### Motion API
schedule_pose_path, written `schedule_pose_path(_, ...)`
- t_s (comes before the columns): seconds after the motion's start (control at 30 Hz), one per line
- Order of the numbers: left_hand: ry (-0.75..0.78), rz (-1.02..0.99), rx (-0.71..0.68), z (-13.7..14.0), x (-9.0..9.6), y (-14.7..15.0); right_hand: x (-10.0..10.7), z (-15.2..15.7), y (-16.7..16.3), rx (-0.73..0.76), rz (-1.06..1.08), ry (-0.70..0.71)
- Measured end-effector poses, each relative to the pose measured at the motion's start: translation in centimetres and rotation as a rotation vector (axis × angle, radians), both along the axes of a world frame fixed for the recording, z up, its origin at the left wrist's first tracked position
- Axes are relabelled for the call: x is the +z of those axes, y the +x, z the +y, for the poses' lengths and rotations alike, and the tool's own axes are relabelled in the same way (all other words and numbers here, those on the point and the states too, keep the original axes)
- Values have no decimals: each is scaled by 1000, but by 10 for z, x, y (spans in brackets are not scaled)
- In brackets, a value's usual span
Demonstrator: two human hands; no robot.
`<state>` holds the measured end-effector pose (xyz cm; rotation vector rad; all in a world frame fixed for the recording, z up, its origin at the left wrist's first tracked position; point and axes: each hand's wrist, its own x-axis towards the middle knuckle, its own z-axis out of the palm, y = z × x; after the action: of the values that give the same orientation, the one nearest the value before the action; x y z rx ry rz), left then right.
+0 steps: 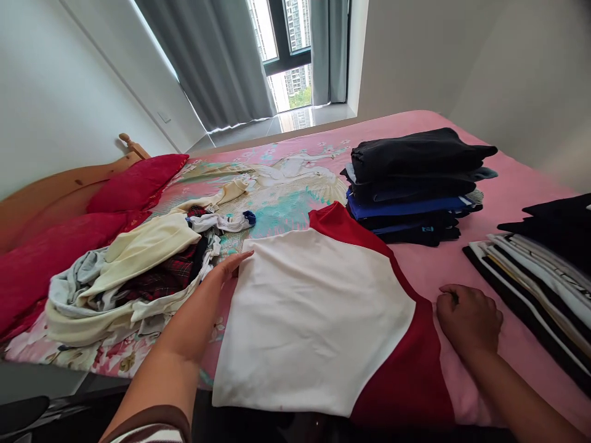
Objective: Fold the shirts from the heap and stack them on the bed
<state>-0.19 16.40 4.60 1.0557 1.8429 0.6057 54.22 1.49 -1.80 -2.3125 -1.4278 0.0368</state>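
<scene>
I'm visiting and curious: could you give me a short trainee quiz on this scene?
1. True or false: the white-and-red fabric garment is rolled into a ball.
2. What colour tops the folded cloth stack beyond the right hand: A) black, B) yellow, C) green?
3. Which hand is nearer the loose heap of cream, grey and plaid clothes?

Key: 1. False, it lies spread out. 2. A. 3. The left hand.

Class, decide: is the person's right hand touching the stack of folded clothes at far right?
Apart: the head view shows pink sheet between the right hand and the stack.
</scene>
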Motion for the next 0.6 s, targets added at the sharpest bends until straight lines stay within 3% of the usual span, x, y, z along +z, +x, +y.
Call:
schedule_pose_path(0.13,-124,-83,-57,-33,7,-3,2,-1,0,9,23,0)
schedule_pose_path(0.23,-84,90,-88,-56,4,-2,3,-1,0,14,43,-9)
schedule_pose_path(0.47,198,648,-30,-71,-5,2,4,1,-1,2,36,13)
schedule_pose_path(0.53,351,811,-79,-63,-5,14,4,2,-2,-5,28,11)
schedule_pose_path(0.6,498,831,-211,-47,-2,38,4,3,-3,-9,12,18)
